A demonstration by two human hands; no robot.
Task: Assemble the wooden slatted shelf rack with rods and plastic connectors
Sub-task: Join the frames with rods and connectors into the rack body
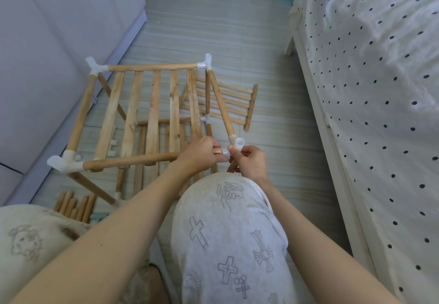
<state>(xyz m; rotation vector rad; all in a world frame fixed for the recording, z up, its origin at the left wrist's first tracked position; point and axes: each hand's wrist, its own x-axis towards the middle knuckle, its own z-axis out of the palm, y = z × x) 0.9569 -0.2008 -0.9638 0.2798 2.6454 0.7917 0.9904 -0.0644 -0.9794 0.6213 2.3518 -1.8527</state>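
The part-built wooden rack (152, 104) stands on the floor in front of me, its slatted shelf framed by rods with white plastic connectors at the corners. My left hand (198, 155) grips the right end of the near rod (130, 161). My right hand (249, 163) pinches the near-right white connector (237, 145), which sits on the lower end of the right side rod (219, 104). The rod end and the connector's side socket sit almost touching between my two hands.
A loose slatted panel (228, 104) lies on the floor behind the rack, another lies under it. Several spare rods (76, 205) lie at the lower left. A white cabinet (59, 42) stands left, a dotted bed (368, 90) right. My knees fill the foreground.
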